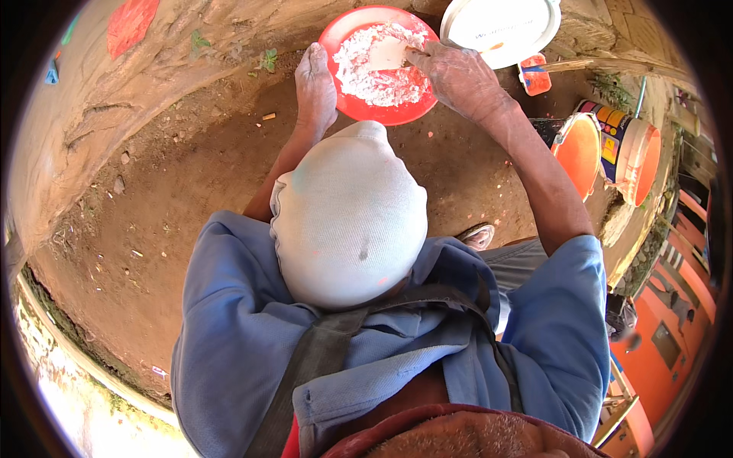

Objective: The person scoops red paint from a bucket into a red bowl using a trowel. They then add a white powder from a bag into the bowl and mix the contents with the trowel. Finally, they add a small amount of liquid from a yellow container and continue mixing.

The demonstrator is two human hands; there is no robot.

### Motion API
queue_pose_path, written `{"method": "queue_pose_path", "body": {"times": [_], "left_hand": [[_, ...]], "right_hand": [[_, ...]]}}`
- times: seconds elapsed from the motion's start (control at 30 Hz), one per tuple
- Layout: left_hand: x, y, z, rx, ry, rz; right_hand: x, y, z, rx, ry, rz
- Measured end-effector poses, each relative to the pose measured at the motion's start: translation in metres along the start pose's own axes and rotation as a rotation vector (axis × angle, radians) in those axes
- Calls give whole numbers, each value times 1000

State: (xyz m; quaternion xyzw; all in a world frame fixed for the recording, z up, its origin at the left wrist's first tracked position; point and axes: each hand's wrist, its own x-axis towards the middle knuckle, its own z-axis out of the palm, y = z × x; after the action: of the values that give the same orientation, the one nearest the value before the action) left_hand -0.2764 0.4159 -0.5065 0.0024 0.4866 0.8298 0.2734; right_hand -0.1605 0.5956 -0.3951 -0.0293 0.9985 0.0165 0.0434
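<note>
A round red basin (418, 111) at the top middle holds a crumbly white material (363, 65) streaked with red. My left hand (314, 88) grips its left rim, fingers held together and pointing up. Over the right side of the basin reaches my right hand (464, 80), with its fingertips closed on a pale flat piece (388, 55) that lies in the white material. That piece looks like a scraper, though its exact kind is hard to make out. Both hands are dusted with whitish powder.
Right of the basin lie a round white lid (500, 32) and a small red-and-white container (536, 75). Farther right are two buckets with orange insides, one (578, 156) beside the other (640, 162). An earthen wall (84, 122) curves along the left. A white cap (351, 214) covers the middle.
</note>
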Motion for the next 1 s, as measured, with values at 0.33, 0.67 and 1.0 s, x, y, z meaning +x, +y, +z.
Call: {"method": "queue_pose_path", "body": {"times": [0.33, 0.67, 1.0], "left_hand": [[3, -14, -2, 17, 80, 72], [11, -44, -8, 118, 231, 203], [-25, -106, -12, -137, 301, -3]], "right_hand": [[-12, -5, 21, 153, -10, 168], [-21, -36, 22, 413, -85, 461], [-27, -42, 105, 424, -29, 487]]}}
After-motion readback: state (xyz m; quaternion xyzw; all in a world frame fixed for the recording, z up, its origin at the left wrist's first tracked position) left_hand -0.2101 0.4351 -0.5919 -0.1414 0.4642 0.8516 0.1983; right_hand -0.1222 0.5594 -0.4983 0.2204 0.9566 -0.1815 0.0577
